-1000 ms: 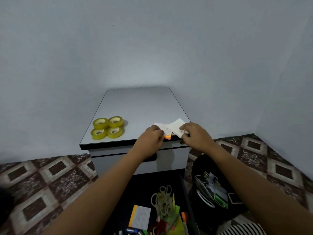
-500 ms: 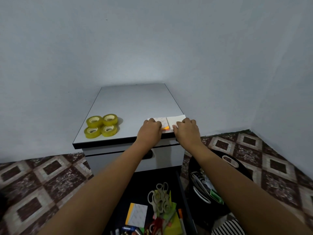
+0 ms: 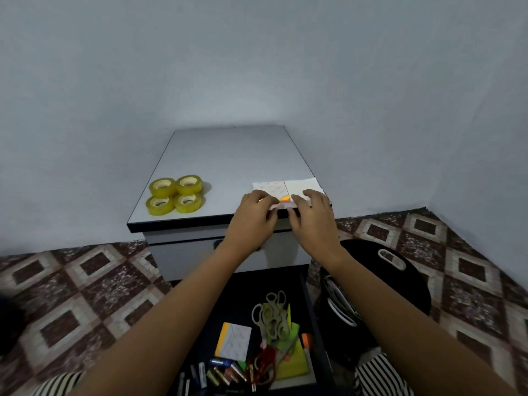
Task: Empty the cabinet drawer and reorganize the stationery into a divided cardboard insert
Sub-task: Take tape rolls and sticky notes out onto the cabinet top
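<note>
Two white sticky-note pads lie side by side, edges touching, at the front right corner of the cabinet top [image 3: 228, 155], about 12 o'clock from both hands. The left hand [image 3: 251, 221] rests its bent fingers on the near edge of the left pad [image 3: 270, 189]. The right hand [image 3: 313, 221] lays flatter fingers over the near edge of the right pad [image 3: 301, 185]. Both thumbs sit at the cabinet's front lip, and I cannot tell whether they pinch the pads from beneath or the hands merely press down. An orange strip [image 3: 284, 199] shows between the two hands.

Four yellow tape rolls [image 3: 175, 194] stand in a tight square on the cabinet top, at 9 o'clock from the left hand and well apart from it. At 6 o'clock, between the forearms, the open drawer [image 3: 317, 324] holds scissors [image 3: 271, 318], another note pad [image 3: 233, 340], batteries [image 3: 223, 370] and bright paper. A black bag [image 3: 400, 281] sits on the tiled floor at 4 o'clock from the right hand.
</note>
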The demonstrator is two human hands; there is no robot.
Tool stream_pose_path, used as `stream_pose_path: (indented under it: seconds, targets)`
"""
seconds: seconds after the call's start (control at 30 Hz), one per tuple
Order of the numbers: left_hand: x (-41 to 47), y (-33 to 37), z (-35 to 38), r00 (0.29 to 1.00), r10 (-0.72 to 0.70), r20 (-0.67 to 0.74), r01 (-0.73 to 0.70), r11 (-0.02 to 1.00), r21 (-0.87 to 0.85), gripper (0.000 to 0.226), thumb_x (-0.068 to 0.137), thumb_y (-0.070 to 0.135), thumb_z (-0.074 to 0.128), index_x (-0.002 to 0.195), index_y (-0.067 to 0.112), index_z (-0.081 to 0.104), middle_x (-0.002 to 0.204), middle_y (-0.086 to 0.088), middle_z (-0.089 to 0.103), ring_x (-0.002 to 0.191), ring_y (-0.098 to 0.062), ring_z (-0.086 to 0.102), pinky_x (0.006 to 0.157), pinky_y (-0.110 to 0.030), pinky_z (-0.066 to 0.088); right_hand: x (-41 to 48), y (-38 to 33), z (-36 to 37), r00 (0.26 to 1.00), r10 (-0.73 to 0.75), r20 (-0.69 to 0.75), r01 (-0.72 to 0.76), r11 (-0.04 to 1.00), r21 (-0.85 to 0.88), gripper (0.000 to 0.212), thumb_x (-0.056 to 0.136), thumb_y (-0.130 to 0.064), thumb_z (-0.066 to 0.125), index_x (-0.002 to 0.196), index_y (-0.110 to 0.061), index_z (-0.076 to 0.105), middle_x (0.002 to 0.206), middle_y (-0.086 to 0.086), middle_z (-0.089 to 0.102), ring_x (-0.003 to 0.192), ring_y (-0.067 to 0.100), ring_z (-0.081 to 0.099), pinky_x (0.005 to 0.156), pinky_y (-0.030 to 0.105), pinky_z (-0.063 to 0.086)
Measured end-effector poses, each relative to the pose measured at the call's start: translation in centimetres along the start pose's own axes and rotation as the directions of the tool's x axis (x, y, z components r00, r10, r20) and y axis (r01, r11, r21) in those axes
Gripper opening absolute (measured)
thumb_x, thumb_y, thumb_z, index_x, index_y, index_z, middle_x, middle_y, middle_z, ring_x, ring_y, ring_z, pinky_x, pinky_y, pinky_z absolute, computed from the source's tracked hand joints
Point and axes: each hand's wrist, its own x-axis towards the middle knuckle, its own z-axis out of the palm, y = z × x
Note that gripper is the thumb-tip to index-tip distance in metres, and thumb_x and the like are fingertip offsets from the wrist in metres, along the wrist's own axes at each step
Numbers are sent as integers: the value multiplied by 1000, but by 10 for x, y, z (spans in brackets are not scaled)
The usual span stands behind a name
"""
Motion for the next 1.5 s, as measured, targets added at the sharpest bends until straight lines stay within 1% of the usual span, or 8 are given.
stream_pose_path:
  seconds: [0.13,0.3,0.6,0.77,0.9,1.03,1.33,1.5]
  targets:
    - [-53,-6,-1,1000,9,-16,-10,997,-81,24,87,17,54,102,5,67,100,-11,61,95,-24,55,84,-20,40,-49,-14,5,992,-122,-15,123,985,121,30,87,-27,47,101,-9,67,104,13,61,99,31,58,78,39,50]
    - [-132,-26,21,939,-211,272,248,963,-110,22,92,13,55,109,5,65,107,-10,60,102,-21,55,84,-12,32,-132,-22,37,966,-65,250,12,978,209,30,90,-29,48,102,-9,68,94,9,61,86,29,59,71,37,51]
    - [-225,-74,64,583,-588,561,663,743,91,29,93,17,52,119,9,61,122,-11,57,106,-23,56,81,-21,37,-211,-24,82,582,133,802,-354,930,103,30,92,-23,55,119,-11,62,118,11,59,109,26,56,89,33,46]
    - [-242,-92,79,451,-706,547,780,609,144,38,93,14,51,129,4,53,131,-14,55,118,-27,52,90,-26,40,-221,-37,100,504,115,856,-395,912,109,32,92,-20,57,122,-8,61,120,12,61,108,24,58,92,27,43]
    - [-246,-98,87,420,-715,558,784,596,174,35,92,9,48,124,-2,53,120,-21,58,109,-35,55,80,-32,43,-221,-53,121,473,62,879,-330,938,111,27,91,-18,53,113,-6,63,109,17,62,101,31,58,75,31,45]
    - [-249,-104,94,407,-710,575,787,592,173,29,86,7,45,113,1,54,113,-21,59,106,-37,53,77,-32,42,-217,-62,135,457,62,887,-255,965,64,34,91,-19,50,122,-8,58,119,16,56,108,31,54,87,38,48]
    - [-255,-111,102,391,-732,558,798,572,191,44,90,12,47,133,4,44,127,-21,52,115,-37,49,89,-37,43,-227,-23,116,528,251,812,-260,957,-126,32,95,-19,44,123,-4,49,118,15,54,107,34,51,82,36,44]
    - [-249,-106,107,346,-786,512,882,459,109,37,88,12,48,124,9,55,118,-16,59,103,-33,56,82,-33,44,-234,-3,104,438,398,806,-374,896,-239,33,92,-9,46,124,0,45,125,23,46,103,39,52,83,37,45]
